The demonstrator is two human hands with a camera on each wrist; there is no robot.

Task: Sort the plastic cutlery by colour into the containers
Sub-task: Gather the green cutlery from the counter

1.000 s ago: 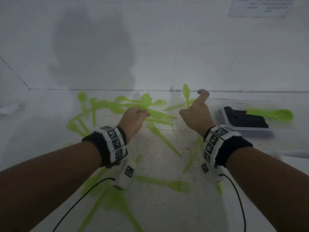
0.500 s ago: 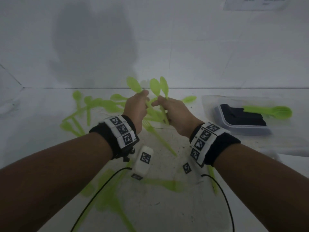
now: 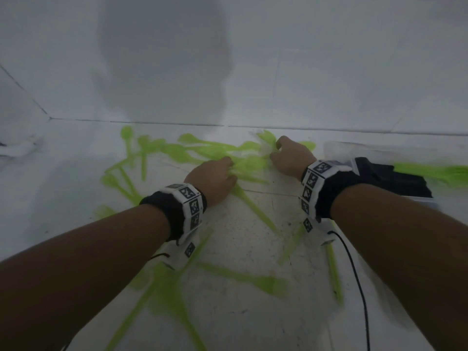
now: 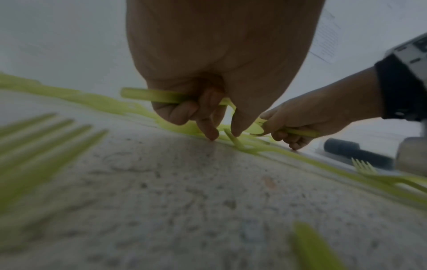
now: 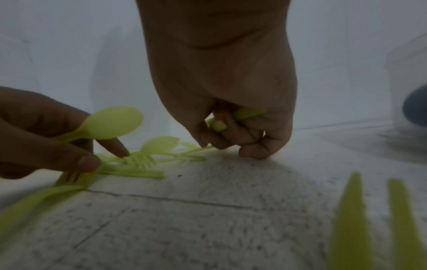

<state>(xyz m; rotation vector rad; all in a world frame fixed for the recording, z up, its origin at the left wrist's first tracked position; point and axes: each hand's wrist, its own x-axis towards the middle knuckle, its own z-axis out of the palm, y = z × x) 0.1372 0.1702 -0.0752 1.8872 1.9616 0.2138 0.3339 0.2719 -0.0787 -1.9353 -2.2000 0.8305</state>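
Hands curled low over glossy green plastic cutlery (image 3: 202,153) on the speckled bench (image 3: 243,249): left hand (image 3: 212,181) gripping a spoon (image 5: 110,124), right hand (image 3: 291,155), at its two o'clock, clutching handles (image 5: 240,115).

The head camera looks down from above; both wrist cameras sit low, near the counter (image 3: 253,249), sharing the green cutlery pile (image 3: 217,153).

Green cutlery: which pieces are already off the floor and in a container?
Only the green bundle lying across the black-lined container at far right; the others lie scattered on the floor or sit in the hands.
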